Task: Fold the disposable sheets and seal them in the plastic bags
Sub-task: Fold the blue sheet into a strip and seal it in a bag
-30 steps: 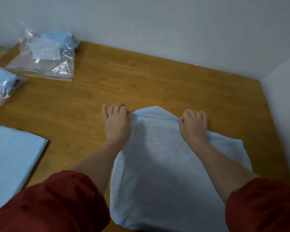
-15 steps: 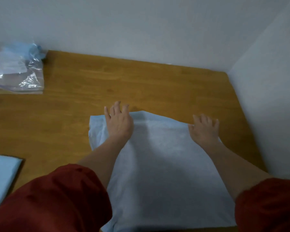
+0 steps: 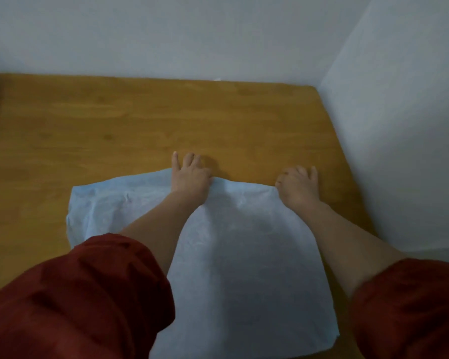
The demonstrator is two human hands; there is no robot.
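Pressing palm-down on the far edge of the pale blue sheet (image 3: 244,255), both hands lie flat with nothing gripped. The left hand (image 3: 189,176) has straight, spread fingers reaching past the sheet onto the bench (image 3: 140,120). The right hand (image 3: 300,186) covers the sheet's far right corner, fingers loosely bent. The sheet lies spread toward the bench's near right corner, its left part rumpled. Red sleeves (image 3: 83,301) are pushed up both forearms.

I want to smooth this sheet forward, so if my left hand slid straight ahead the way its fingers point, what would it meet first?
Only bare table lies ahead of the left hand; the first thing it would likely meet is the far wall.
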